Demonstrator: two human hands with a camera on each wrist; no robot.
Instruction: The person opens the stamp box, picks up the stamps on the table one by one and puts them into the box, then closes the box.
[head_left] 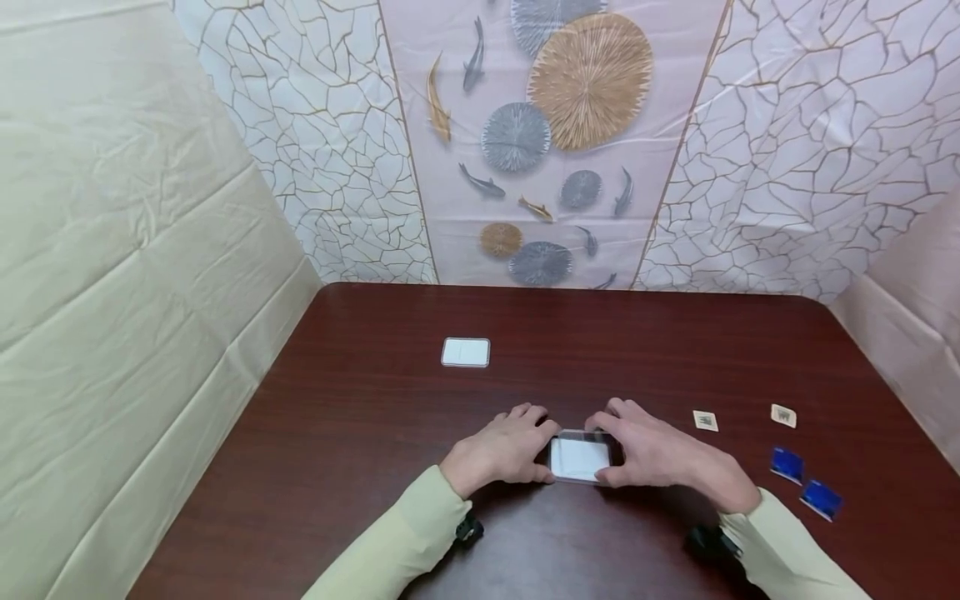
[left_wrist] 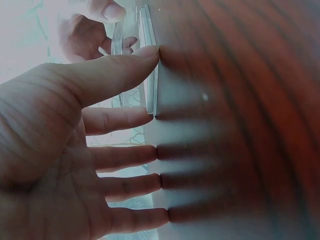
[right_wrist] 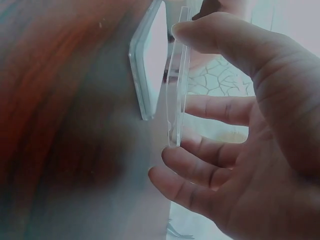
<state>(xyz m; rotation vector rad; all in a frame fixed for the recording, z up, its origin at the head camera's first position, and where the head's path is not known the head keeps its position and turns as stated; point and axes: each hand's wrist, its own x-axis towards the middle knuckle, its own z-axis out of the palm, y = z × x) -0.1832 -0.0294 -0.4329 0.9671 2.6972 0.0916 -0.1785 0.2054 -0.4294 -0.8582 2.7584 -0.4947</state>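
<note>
A flat white case [right_wrist: 152,60] with a clear rim lies on the dark wooden table. My left hand [head_left: 502,450] holds it at its left end, thumb on the near edge and index finger at the far edge. The other left fingertips rest on the table. Just above the case, my right hand [head_left: 663,446] pinches a thin clear plastic lid [right_wrist: 174,95] between thumb and fingers. In the right wrist view a gap shows between lid and case. From the head view the lid overlaps the white case.
A second white case [head_left: 466,352] lies farther back on the table [head_left: 360,400]. To the right are two small cream squares with dark prints [head_left: 706,421] and two blue packets [head_left: 821,500]. Patterned cloth [head_left: 337,142] hangs behind the table's far edge.
</note>
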